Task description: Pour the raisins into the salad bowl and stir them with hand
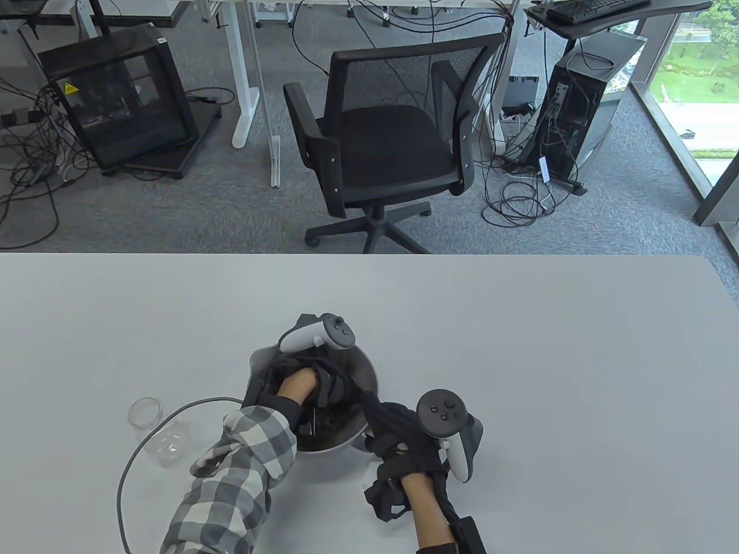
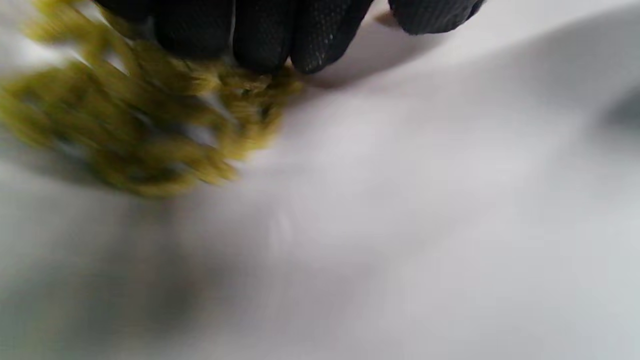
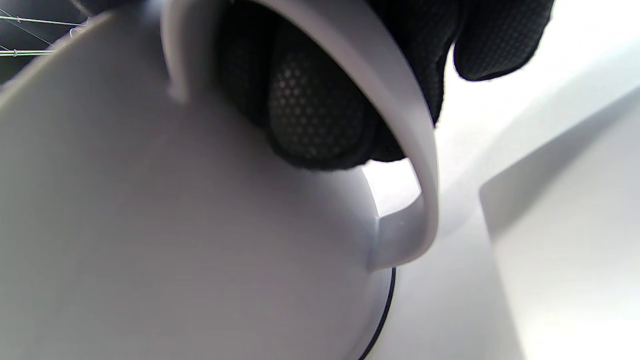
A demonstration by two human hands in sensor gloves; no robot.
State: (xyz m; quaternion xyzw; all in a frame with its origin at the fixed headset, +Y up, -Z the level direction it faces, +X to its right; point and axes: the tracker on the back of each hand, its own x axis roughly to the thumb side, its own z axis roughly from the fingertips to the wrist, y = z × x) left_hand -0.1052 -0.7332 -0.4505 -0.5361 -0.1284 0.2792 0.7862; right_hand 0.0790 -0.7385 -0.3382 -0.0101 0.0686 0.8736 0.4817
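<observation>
The grey salad bowl [image 1: 370, 378] stands near the table's front edge. My left hand [image 1: 312, 385] reaches down into it. In the left wrist view its gloved fingertips [image 2: 265, 37] press on a blurred heap of yellow-green raisins [image 2: 150, 130] against the pale inner wall [image 2: 400, 200]. My right hand [image 1: 398, 456] is at the bowl's right side. The right wrist view shows its fingers [image 3: 315, 110] curled through the bowl's white handle [image 3: 402, 115], beside the outer wall [image 3: 150, 225].
An empty clear jar [image 1: 157, 433] lies on its side left of the bowl. A grey cable [image 1: 124, 479] loops along my left sleeve. Beyond the table's far edge stands a black office chair [image 1: 387, 144].
</observation>
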